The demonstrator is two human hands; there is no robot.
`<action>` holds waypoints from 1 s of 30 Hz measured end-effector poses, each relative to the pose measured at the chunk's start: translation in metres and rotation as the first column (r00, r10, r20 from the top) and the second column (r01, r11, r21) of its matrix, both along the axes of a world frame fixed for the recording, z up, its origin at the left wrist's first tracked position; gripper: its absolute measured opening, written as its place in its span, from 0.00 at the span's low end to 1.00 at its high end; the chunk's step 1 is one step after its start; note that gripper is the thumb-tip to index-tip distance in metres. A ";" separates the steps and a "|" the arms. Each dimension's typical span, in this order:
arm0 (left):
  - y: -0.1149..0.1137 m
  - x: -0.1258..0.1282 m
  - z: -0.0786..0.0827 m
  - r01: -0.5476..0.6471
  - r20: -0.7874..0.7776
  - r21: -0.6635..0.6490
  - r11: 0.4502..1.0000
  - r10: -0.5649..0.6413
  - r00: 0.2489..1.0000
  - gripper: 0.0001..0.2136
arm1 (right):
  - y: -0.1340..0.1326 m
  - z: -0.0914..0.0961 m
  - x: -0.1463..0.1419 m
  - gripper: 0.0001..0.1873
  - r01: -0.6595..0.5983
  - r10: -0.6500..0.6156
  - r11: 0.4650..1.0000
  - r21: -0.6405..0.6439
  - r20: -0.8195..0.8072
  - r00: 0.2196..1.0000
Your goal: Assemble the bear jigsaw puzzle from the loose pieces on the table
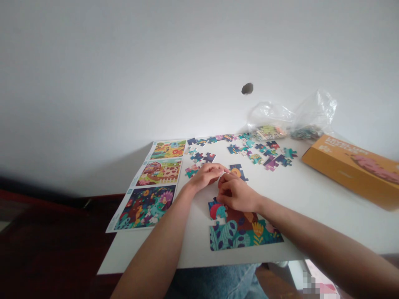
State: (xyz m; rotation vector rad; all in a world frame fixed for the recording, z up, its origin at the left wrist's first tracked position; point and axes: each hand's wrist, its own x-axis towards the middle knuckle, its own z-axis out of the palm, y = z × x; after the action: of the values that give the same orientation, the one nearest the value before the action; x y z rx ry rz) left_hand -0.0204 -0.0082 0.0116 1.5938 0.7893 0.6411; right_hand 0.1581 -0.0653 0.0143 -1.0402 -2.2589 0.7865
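Note:
Both of my hands meet over the white table (311, 199), just above a partly assembled jigsaw (243, 232) with leaves and a red shape. My left hand (206, 175) has its fingers curled and pinched toward the right hand. My right hand (235, 192) is curled too, its fingertips touching the left's. Whatever they pinch between them is hidden by the fingers. A loose blue and orange piece (238, 171) lies just beyond my right hand.
Several loose puzzle pieces (249, 148) are scattered at the back of the table. A reference sheet (152, 185) with three pictures lies at left. Two clear plastic bags (289, 120) of pieces and an orange box (355, 168) sit at right.

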 end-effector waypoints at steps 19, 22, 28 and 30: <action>-0.001 0.002 0.002 0.013 0.046 -0.042 0.999 -0.011 0.999 0.20 | -0.009 -0.002 -0.001 0.09 -0.040 0.030 0.996 0.076 0.122 0.992; -0.002 0.003 0.002 -0.006 0.062 -0.052 0.999 0.009 0.998 0.20 | -0.009 0.000 0.000 0.09 -0.067 0.052 0.994 0.092 0.156 0.986; -0.003 0.004 0.005 0.004 0.071 -0.088 0.996 0.003 0.997 0.20 | -0.008 0.000 0.003 0.19 -0.133 0.112 0.987 0.095 0.198 0.974; -0.003 0.003 0.004 0.005 0.076 -0.104 0.995 0.003 0.997 0.20 | -0.007 -0.002 0.004 0.21 -0.147 0.124 0.985 0.095 0.211 0.970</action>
State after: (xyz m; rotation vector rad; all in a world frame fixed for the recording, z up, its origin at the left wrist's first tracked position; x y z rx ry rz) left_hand -0.0170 -0.0113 0.0160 1.4665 0.7539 0.6459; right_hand 0.1620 -0.0727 0.0124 -0.9610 -2.5399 0.6256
